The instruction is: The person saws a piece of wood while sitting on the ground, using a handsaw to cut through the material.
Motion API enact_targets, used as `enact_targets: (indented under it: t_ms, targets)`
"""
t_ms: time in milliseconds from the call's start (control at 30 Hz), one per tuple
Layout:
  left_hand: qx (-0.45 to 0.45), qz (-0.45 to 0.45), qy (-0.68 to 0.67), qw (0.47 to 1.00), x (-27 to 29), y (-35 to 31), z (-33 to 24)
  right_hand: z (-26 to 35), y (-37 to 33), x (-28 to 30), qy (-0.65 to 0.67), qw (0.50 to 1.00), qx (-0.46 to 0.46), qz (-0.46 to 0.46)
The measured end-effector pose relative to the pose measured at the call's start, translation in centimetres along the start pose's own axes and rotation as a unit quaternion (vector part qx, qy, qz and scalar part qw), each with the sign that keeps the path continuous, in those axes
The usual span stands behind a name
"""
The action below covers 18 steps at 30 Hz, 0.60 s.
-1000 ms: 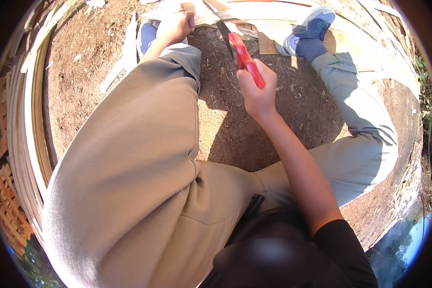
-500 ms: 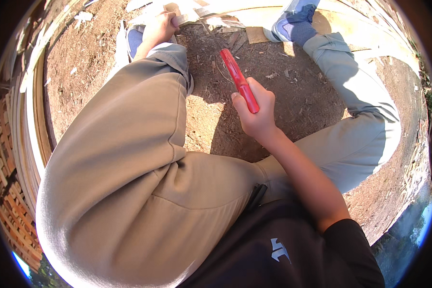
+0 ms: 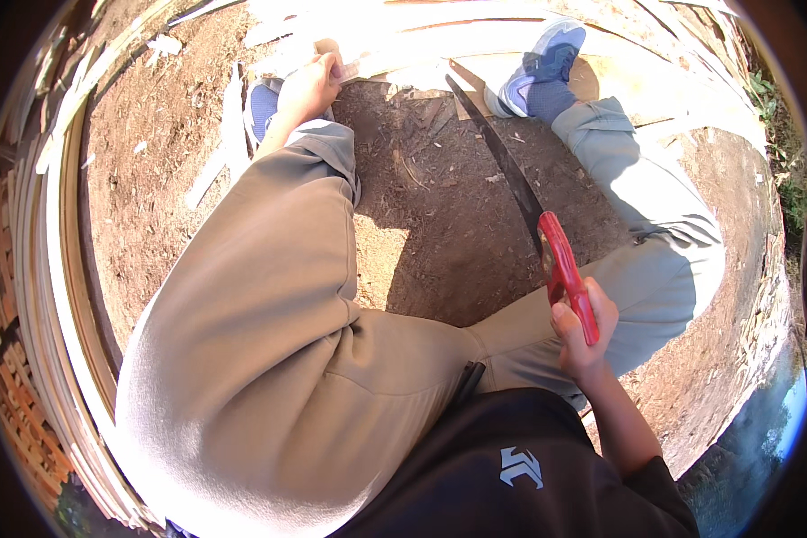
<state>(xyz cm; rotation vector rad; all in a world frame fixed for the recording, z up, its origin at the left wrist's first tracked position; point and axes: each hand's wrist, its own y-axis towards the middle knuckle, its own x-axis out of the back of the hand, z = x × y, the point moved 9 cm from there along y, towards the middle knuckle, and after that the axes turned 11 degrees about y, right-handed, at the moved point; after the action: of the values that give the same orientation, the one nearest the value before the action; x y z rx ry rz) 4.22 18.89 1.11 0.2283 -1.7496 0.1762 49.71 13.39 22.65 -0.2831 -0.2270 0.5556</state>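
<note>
My right hand [image 3: 588, 330] is closed around the red handle of a handsaw [image 3: 511, 170]. The dark, narrowing blade slants away up and left, its tip near the pale boards between my feet. At the far left, beside my shoe, my left hand [image 3: 310, 87] has its fingers curled around a pale piece of wood [image 3: 350, 70]. Strong sunlight washes out much of that piece, so its full shape is hard to make out.
My left shoe [image 3: 262, 109] and right shoe [image 3: 547, 67] are by the sunlit boards [image 3: 421, 40]. Brown soil [image 3: 403, 143] with wood chips lies between my legs. Long wooden strips [image 3: 63, 233] and stacked reddish-brown pieces [image 3: 27, 403] line the left side.
My right hand has drawn back toward my body and to the right with the saw, bringing its dark blade into plain view. My left hand stays near the same spot.
</note>
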Motion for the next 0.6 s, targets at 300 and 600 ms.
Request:
enact_targets:
  t_ms: [300,600]
  targets:
    - [-0.004,0.156,0.129,0.979,-1.4,0.1,-1.5,0.7,7.1,-2.7,-0.083,0.987,0.131,-0.036]
    - [0.001,0.162,0.091,0.983,-2.5,0.9,-0.9,1.5,5.5,-6.5,-0.101,0.988,0.118,-0.008]
